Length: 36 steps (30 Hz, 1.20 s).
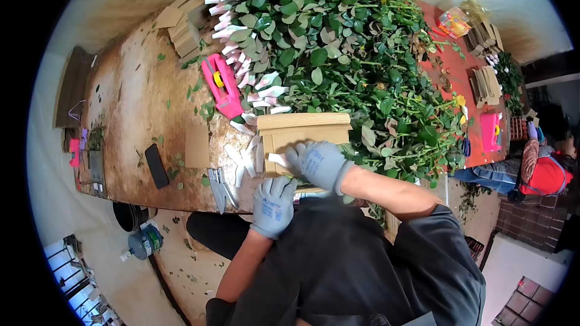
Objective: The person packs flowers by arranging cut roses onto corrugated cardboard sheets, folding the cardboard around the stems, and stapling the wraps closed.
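My left hand [273, 205], in a grey glove, is at the near left edge of an open cardboard wrap [302, 134], with its fingers bent and pressed together; what they hold is hidden. Over the cardboard, my gloved right hand [317, 163] has its fingers closed on a white-wrapped flower [278, 159], which points left. Several loose white sleeves [241, 160] lie just left of the cardboard. Behind it spreads a large pile of leafy stems [338, 54] with white-wrapped heads on the left side.
A pink tool [221, 84], a black phone [157, 166], a metal stapler [222, 191] and a flat cardboard piece [197, 146] lie on the worn table [133, 84]. Cardboard stacks [183, 30] stand at the back left. On the right is a red table [477, 127] with more cardboard.
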Motion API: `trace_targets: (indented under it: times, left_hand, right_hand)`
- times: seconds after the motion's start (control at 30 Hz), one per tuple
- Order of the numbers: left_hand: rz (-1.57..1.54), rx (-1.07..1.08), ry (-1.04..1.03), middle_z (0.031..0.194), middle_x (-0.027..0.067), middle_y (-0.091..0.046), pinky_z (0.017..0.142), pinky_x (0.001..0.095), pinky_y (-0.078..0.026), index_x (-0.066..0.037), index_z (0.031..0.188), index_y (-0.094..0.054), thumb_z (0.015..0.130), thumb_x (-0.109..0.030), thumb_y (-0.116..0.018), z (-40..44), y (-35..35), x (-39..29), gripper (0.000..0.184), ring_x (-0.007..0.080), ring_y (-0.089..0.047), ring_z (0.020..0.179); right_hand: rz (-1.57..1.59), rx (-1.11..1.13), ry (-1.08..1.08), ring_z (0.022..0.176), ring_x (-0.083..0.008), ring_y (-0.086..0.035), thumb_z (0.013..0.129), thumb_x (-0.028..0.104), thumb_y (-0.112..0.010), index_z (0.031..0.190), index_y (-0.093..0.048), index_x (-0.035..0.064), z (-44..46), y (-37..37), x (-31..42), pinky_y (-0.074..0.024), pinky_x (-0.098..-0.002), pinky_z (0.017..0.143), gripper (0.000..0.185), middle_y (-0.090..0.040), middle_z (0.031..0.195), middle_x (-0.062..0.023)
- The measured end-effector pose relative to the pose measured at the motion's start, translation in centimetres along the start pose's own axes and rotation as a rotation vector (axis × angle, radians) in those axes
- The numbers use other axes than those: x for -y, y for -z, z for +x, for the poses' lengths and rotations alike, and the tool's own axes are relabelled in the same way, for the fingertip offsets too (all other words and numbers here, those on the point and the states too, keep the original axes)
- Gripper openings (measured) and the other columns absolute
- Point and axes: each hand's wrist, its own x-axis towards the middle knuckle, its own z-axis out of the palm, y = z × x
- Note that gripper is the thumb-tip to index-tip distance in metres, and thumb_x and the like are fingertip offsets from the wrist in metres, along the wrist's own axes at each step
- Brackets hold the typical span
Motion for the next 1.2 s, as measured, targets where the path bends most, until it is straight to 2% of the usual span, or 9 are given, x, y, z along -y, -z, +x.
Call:
trace_targets:
  times: [0.07,0.3,0.43,0.73,0.87,1.03,1.13,1.17,1.2]
  left_hand:
    - [-0.004,-0.026,0.002,0.108,0.0061,-0.061,0.083,0.0431,-0.046,-0.008,0.112,-0.07,0.085,-0.015,-0.065,-0.2,0.8,-0.4,0.029,0.0272,-0.057,0.098]
    - [-0.12,0.096,0.044,0.108,0.0059,-0.062,0.086,0.0433,-0.046,-0.007,0.111,-0.07,0.085,-0.017,-0.07,1.4,3.6,-0.7,0.028,0.0284,-0.057,0.1]
    - [-0.047,-0.006,0.069,0.103,0.0096,-0.062,0.089,0.0444,-0.048,-0.007,0.109,-0.071,0.082,-0.015,-0.077,3.5,5.4,1.9,0.029,0.0298,-0.06,0.101]
    - [0.119,0.313,-0.175,0.086,0.0059,-0.062,0.083,0.0415,-0.049,-0.013,0.084,-0.067,0.083,-0.018,-0.07,5.0,4.3,7.2,0.006,0.0258,-0.06,0.088]
    - [0.134,0.292,-0.127,0.086,0.0063,-0.063,0.083,0.0412,-0.049,-0.011,0.084,-0.068,0.084,-0.017,-0.069,3.7,5.6,9.1,0.006,0.0263,-0.061,0.088]
    - [0.394,0.372,0.266,0.093,0.0103,-0.065,0.084,0.0461,-0.047,-0.007,0.091,-0.069,0.088,-0.023,-0.066,0.6,9.7,11.4,0.017,0.0308,-0.062,0.093]
    - [0.146,0.216,-0.005,0.111,0.0116,-0.063,0.089,0.049,-0.043,-0.007,0.116,-0.065,0.091,-0.031,-0.063,1.3,9.3,5.8,0.034,0.032,-0.057,0.108]
    - [0.143,0.418,-0.007,0.115,0.0087,-0.062,0.09,0.0459,-0.043,-0.008,0.122,-0.064,0.091,-0.035,-0.062,2.8,9.5,2.6,0.041,0.0285,-0.055,0.11]
    - [0.069,0.29,-0.13,0.121,0.0122,-0.062,0.091,0.044,-0.046,-0.004,0.116,-0.066,0.081,-0.023,-0.072,2.3,8.2,1.2,0.04,0.0296,-0.058,0.109]
  right_hand:
    - [0.054,0.034,0.153,0.09,-0.0281,-0.07,0.095,0.025,-0.062,0.127,-0.058,0.0107,-0.6,-0.8,0.6,-0.0566,-0.0398,0.075,0.036,-0.067,0.104,-0.0111]
    - [0.161,-0.05,0.157,0.089,-0.0298,-0.071,0.091,0.015,-0.059,0.127,-0.057,0.0101,-0.7,-2.4,-0.8,-0.0571,-0.0416,0.071,0.036,-0.068,0.104,-0.0128]
    - [0.17,-0.061,0.151,0.09,-0.0304,-0.072,0.092,0.014,-0.058,0.129,-0.056,0.0094,-0.3,-2.9,-1.0,-0.0571,-0.0421,0.076,0.038,-0.069,0.106,-0.0136]
    - [0.21,0.028,0.091,0.095,-0.0315,-0.072,0.093,0.013,-0.057,0.134,-0.053,0.0089,-0.3,-1.4,-0.6,-0.0571,-0.0424,0.08,0.042,-0.069,0.11,-0.015]
    - [0.225,0.027,0.109,0.095,-0.0313,-0.072,0.093,0.013,-0.057,0.134,-0.053,0.0084,0.0,-2.4,-0.8,-0.0573,-0.0424,0.08,0.042,-0.069,0.11,-0.015]
    - [0.134,0.042,0.138,0.091,-0.0293,-0.073,0.093,0.013,-0.058,0.134,-0.054,0.0099,0.1,-1.2,-0.4,-0.0574,-0.0417,0.078,0.041,-0.071,0.108,-0.012]
    - [0.085,0.07,0.175,0.092,-0.0282,-0.074,0.093,0.014,-0.057,0.132,-0.055,0.0115,0.1,-0.9,-0.1,-0.0574,-0.0411,0.078,0.04,-0.072,0.106,-0.0107]
    - [0.086,0.069,0.174,0.092,-0.0282,-0.074,0.093,0.014,-0.057,0.132,-0.055,0.0115,0.2,-0.9,-0.1,-0.0574,-0.0411,0.078,0.04,-0.072,0.106,-0.0107]
    - [0.124,0.074,0.164,0.093,-0.0284,-0.074,0.093,0.014,-0.058,0.131,-0.057,0.012,0.3,-0.8,0.0,-0.0575,-0.0412,0.079,0.038,-0.072,0.106,-0.011]
